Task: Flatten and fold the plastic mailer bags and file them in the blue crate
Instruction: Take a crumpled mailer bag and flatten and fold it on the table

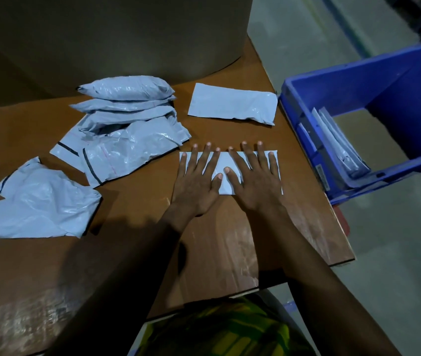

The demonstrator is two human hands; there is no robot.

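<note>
A folded grey mailer bag lies flat on the brown table near its right side. My left hand and my right hand press on it side by side, fingers straight and spread. Another folded mailer lies beyond them. A heap of crumpled and puffed mailers sits at the centre left, and one loose crumpled mailer lies at the far left. The blue crate stands off the table's right edge, with a few folded mailers leaning against its near wall.
A large brown cardboard roll or drum stands at the back of the table. The table's right edge runs close to the crate. Grey floor lies to the right.
</note>
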